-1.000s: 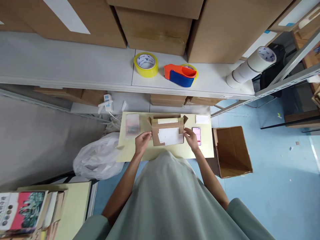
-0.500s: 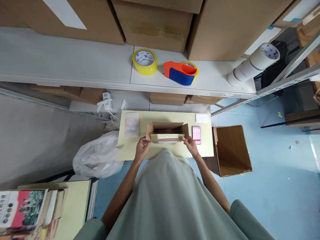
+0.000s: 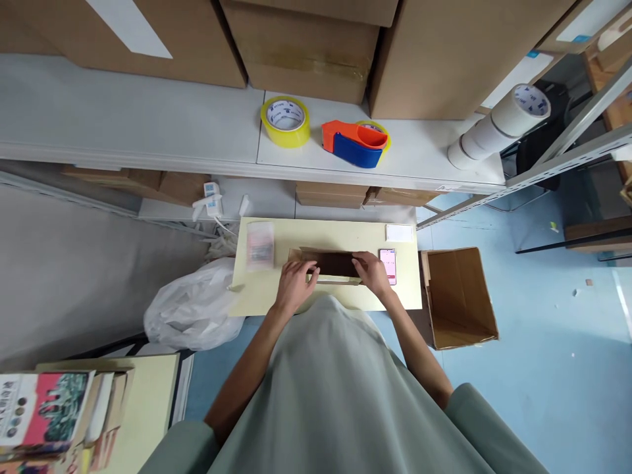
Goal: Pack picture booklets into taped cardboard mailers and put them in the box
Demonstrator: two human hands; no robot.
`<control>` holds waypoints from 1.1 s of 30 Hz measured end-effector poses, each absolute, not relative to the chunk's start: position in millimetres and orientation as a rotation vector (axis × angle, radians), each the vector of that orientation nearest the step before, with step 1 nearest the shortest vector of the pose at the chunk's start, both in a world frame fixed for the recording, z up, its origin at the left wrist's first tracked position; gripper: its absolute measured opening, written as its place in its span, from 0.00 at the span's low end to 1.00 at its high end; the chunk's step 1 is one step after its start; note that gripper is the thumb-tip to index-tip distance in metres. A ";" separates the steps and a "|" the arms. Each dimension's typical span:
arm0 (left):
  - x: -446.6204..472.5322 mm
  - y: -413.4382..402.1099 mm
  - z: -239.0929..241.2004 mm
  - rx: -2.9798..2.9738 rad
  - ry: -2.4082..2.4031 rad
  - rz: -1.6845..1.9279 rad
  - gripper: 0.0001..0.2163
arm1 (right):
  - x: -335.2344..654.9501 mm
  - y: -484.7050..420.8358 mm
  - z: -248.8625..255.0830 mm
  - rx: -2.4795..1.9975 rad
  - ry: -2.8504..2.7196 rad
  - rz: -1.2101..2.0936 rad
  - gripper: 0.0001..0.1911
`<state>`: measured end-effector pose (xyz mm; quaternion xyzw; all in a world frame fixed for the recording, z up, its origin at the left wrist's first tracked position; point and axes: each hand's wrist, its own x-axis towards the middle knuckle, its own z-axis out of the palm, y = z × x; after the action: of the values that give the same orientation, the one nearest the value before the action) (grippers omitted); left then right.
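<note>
A small open cardboard box [image 3: 328, 253] stands on the pale yellow table in front of me, its dark inside facing up. My left hand [image 3: 295, 283] is closed over the box's left end, with thumb and fingers curled at the end flap. Over the right end, my right hand [image 3: 371, 272] grips the other end flap, its fingertips at the opening. Both hands hide the ends of the box. Just right of my right hand lies a phone [image 3: 388, 264] with a lit pinkish screen.
The table [image 3: 316, 230] also bears a clear packet [image 3: 260, 246] and a white card-like item [image 3: 399, 233]. Above are yellow tape [image 3: 285, 122] and a tape dispenser [image 3: 354, 143] on a shelf. A large open carton [image 3: 461, 296] stands right, a white plastic bag [image 3: 192, 306] left.
Both hands have moved from the box's near corners up over its ends. The end flaps, which stood outward, now lean inward under my fingers.
</note>
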<state>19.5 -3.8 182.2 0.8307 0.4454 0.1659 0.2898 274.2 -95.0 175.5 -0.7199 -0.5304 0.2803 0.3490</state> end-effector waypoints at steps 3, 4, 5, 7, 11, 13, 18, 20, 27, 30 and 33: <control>17.8 -8.2 175.9 2.223 1.188 0.425 0.11 | 277.8 -84.5 160.0 -1.926 -1.517 0.653 0.17; 15.2 -10.5 173.3 2.221 1.196 0.420 0.11 | 279.7 -82.2 154.3 -1.952 -1.550 0.635 0.18; 12.2 -13.0 170.5 2.215 1.204 0.406 0.11 | 281.8 -80.5 148.6 -1.977 -1.579 0.624 0.19; 5.8 -18.2 163.9 2.202 1.214 0.351 0.10 | 285.6 -78.4 137.9 -2.022 -1.629 0.607 0.21; -6.1 -26.9 146.1 2.235 1.213 0.262 0.15 | 289.4 -76.1 120.6 -2.095 -1.708 0.569 0.22; -11.3 -29.6 135.5 2.274 1.216 0.255 0.21 | 288.8 -74.3 115.2 -2.129 -1.709 0.556 0.21; -16.2 -31.4 111.2 2.265 1.210 0.287 0.20 | 285.4 -67.6 113.1 -2.204 -1.696 0.545 0.23; -13.9 -31.1 105.2 2.242 1.227 0.308 0.15 | 285.3 -65.8 114.9 -2.215 -1.699 0.547 0.23; -7.8 -31.5 101.5 2.170 1.197 0.303 0.14 | 282.5 -65.7 123.3 -2.274 -1.711 0.560 0.22; -12.2 -26.0 106.3 2.052 1.148 0.349 0.15 | 274.4 -67.7 129.8 -2.304 -1.705 0.527 0.21; -22.6 -12.8 113.5 1.874 1.146 0.461 0.09 | 261.9 -72.6 139.1 -2.255 -1.656 0.465 0.21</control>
<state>-22.6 -12.8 113.5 0.7522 0.4601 0.1852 0.4338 261.9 -72.6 139.1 -0.7859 -0.5771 0.1621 0.1520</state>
